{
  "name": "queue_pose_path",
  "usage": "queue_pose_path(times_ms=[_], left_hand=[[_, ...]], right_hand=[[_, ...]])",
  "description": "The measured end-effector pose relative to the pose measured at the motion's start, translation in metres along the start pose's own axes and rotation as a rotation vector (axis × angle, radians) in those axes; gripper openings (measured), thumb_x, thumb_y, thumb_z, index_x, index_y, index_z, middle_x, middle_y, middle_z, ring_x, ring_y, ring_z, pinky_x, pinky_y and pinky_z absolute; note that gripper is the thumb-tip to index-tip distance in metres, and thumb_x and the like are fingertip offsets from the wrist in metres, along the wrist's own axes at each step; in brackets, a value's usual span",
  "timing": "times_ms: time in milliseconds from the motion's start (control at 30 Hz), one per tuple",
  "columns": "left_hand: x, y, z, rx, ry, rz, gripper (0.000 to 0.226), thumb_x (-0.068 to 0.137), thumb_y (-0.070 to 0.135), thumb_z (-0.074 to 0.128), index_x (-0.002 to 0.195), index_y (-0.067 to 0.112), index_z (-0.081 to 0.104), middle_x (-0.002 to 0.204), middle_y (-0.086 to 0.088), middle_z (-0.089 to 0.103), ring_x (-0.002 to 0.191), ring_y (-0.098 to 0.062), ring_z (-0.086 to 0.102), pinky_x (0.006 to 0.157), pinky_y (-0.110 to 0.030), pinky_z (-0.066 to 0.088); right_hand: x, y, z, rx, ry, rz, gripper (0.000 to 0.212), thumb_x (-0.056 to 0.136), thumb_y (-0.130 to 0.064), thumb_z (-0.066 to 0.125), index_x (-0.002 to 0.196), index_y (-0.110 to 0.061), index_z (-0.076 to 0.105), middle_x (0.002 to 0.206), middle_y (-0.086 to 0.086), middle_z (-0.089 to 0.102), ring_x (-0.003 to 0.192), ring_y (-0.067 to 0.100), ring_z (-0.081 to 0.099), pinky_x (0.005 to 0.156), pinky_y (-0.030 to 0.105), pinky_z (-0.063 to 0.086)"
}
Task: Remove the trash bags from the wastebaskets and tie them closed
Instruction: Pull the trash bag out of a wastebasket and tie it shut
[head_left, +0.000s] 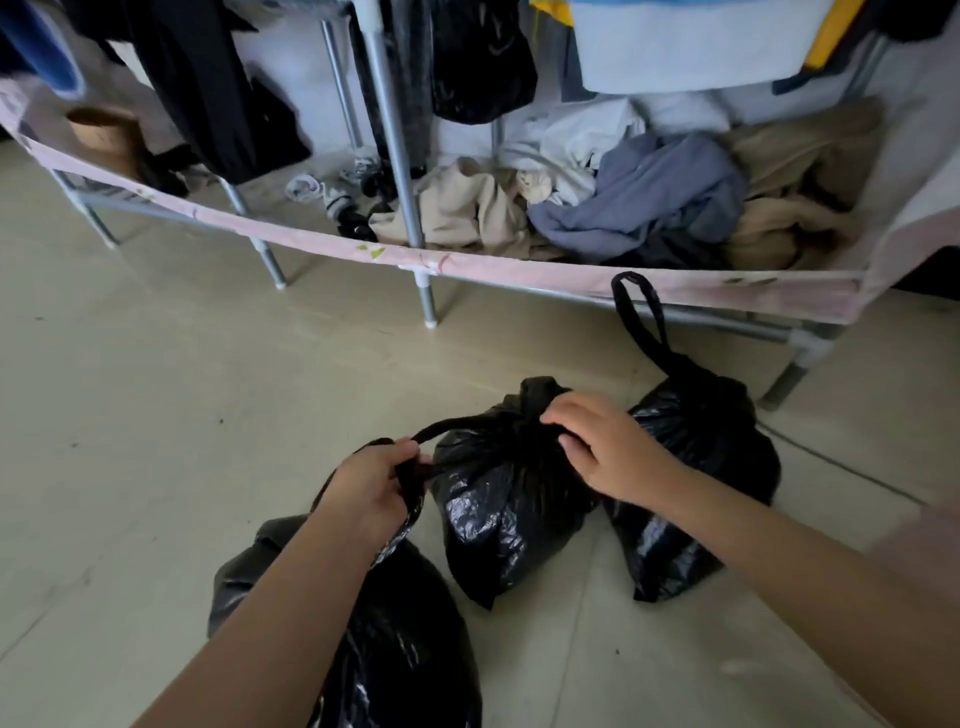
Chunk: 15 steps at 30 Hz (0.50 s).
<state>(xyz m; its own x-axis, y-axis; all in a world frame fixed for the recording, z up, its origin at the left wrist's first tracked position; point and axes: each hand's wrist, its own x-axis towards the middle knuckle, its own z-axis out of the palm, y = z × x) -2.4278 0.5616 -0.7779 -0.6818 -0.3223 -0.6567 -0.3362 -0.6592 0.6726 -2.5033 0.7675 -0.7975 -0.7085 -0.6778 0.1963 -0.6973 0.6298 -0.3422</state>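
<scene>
Three full black trash bags lie on the pale floor. The middle bag (498, 499) stands between my hands, its neck gathered. My left hand (371, 488) grips a black drawstring loop pulled out to the left of that neck. My right hand (605, 447) pinches the bunched top of the same bag. The right bag (701, 467) is tied closed, with its long handle loop (641, 322) sticking up. A third bag (395, 639) lies under my left forearm at the bottom. No wastebasket is in view.
A metal-framed fabric wardrobe (426, 265) with a pink lower edge stands just behind the bags, its legs on the floor. Piled clothes (634, 208) fill its bottom and dark garments hang above. A thin cable (841, 467) runs across the floor at right.
</scene>
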Motion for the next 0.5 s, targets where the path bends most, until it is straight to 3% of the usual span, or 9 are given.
queue_pose_path(times_ms=[67,133,200,267,333,400,500], left_hand=[[-0.003,0.0,0.008,-0.012,-0.006,0.002,0.024,0.093,-0.005,0.037,0.071,0.002,0.045,0.068,-0.01,0.044,0.059,-0.016,0.045,0.037,-0.016,0.047],[-0.005,0.001,0.019,0.028,0.004,0.011,0.024,0.093,-0.004,0.039,0.07,0.001,0.045,0.065,-0.01,0.047,0.056,-0.015,0.05,0.037,-0.015,0.047],[-0.007,0.001,0.029,0.059,0.0,0.031,0.024,0.091,-0.005,0.041,0.068,0.001,0.045,0.057,-0.01,0.051,0.041,-0.013,0.055,0.033,-0.012,0.044],[-0.009,0.001,0.04,0.078,-0.02,0.047,0.025,0.091,-0.004,0.041,0.067,0.002,0.045,0.055,-0.008,0.05,0.027,-0.007,0.05,0.032,-0.01,0.041],[-0.01,0.001,0.047,0.113,-0.045,0.045,0.026,0.092,-0.001,0.04,0.067,0.004,0.045,0.057,-0.005,0.046,0.023,-0.004,0.046,0.03,-0.01,0.038],[-0.011,0.001,0.048,0.212,-0.053,0.045,0.026,0.093,0.001,0.041,0.067,0.005,0.044,0.052,-0.004,0.047,0.023,-0.004,0.044,0.029,-0.01,0.034],[-0.01,0.008,0.033,0.559,-0.017,0.112,0.033,0.092,0.003,0.047,0.059,0.004,0.047,0.057,-0.008,0.046,0.042,-0.016,0.046,0.043,-0.022,0.035]], right_hand=[[0.003,0.02,-0.017,-0.139,0.31,0.084,0.031,0.071,-0.004,0.063,0.1,0.008,0.063,0.102,0.028,0.063,0.099,0.044,0.06,0.09,0.048,0.046],[0.014,0.039,-0.036,-0.235,0.469,0.303,0.051,0.073,-0.02,0.068,0.115,0.006,0.054,0.12,0.029,0.055,0.115,0.045,0.051,0.098,0.052,0.039],[0.026,0.053,-0.051,-0.112,0.386,0.586,0.064,0.079,-0.03,0.066,0.128,0.001,0.042,0.133,0.025,0.045,0.127,0.039,0.04,0.103,0.044,0.032],[0.038,0.054,-0.06,0.069,0.279,0.678,0.039,0.085,-0.027,0.058,0.112,0.0,0.053,0.113,0.025,0.057,0.114,0.038,0.05,0.085,0.035,0.037],[0.048,0.036,-0.061,0.06,0.255,0.55,0.02,0.086,-0.017,0.053,0.089,0.002,0.059,0.091,0.027,0.062,0.096,0.04,0.058,0.07,0.035,0.037],[0.058,0.013,-0.056,0.035,0.192,0.424,0.019,0.085,-0.014,0.052,0.085,0.004,0.06,0.086,0.025,0.063,0.087,0.038,0.058,0.068,0.035,0.042],[0.07,-0.021,-0.047,-0.023,-0.041,0.375,0.028,0.084,-0.019,0.048,0.058,-0.011,0.042,0.062,0.004,0.043,0.076,0.029,0.047,0.065,0.03,0.033]])
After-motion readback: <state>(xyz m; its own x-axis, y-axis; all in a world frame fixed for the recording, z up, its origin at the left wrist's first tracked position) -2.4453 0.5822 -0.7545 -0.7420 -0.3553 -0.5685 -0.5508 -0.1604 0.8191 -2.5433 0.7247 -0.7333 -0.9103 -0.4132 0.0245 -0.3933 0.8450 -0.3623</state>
